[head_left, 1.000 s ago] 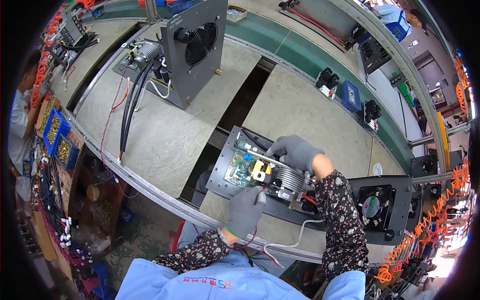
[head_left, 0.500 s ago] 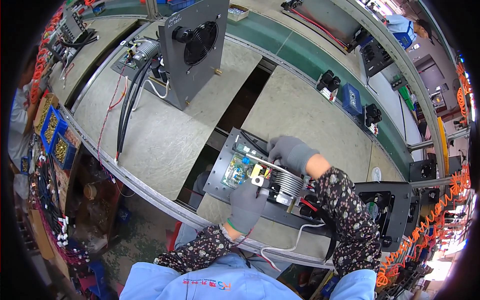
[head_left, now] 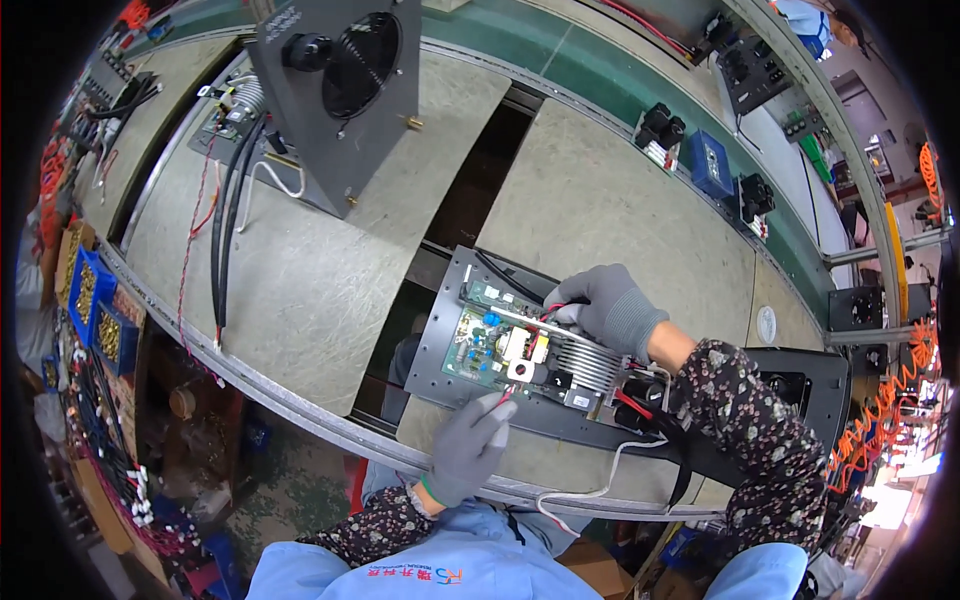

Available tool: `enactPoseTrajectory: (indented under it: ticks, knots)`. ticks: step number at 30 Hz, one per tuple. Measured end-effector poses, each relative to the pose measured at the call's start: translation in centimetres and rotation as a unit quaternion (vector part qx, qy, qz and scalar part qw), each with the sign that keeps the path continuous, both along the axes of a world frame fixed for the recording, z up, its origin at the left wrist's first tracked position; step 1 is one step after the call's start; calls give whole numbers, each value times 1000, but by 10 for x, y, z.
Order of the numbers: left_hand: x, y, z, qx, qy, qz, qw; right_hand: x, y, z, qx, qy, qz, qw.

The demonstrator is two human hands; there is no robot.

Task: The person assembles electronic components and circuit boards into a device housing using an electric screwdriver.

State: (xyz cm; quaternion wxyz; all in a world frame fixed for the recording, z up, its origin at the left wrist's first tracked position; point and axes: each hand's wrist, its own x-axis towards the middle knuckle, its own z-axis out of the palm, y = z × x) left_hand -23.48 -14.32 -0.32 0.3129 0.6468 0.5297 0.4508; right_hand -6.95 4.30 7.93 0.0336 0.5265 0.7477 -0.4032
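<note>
A dark metal chassis plate [head_left: 432, 345] lies on the workbench in front of me. It carries a green circuit board [head_left: 470, 355] with blue and yellow parts, and a ribbed silver coil [head_left: 590, 365]. My left hand [head_left: 472, 447], in a grey glove, pinches the end of a thin red wire [head_left: 508, 394] at the board's near edge. Beyond the board, my right hand [head_left: 612, 308], also gloved, has its fingertips closed on another bit of red wire [head_left: 552, 311]. A white cable [head_left: 590, 492] loops from the unit's right end over the bench's front edge.
At the far left stands a similar unit with an upright fan panel [head_left: 400, 90]; black cables [head_left: 225, 240] trail from it. A dark gap [head_left: 480, 190] splits the bench top. Blue bins [head_left: 115, 338] of brass parts sit left; a blue box [head_left: 711, 165] stands at the back right.
My left hand has drawn back from the board toward me, and a red wire now shows in its fingers. The right hand has shifted slightly right, with red wire visible at its fingertips.
</note>
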Motion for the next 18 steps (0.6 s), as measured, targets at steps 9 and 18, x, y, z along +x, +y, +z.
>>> enactPoseTrajectory:
  ticks: [9, 18]
  knots:
    - [-8, 4, -6, 16, 23, -38, 999, 11, 12, -23, 46, 16, 145, 988]
    - [-11, 3, -8, 16, 40, -50, 998, 10, 20, -33, -1, 46, 187, 981]
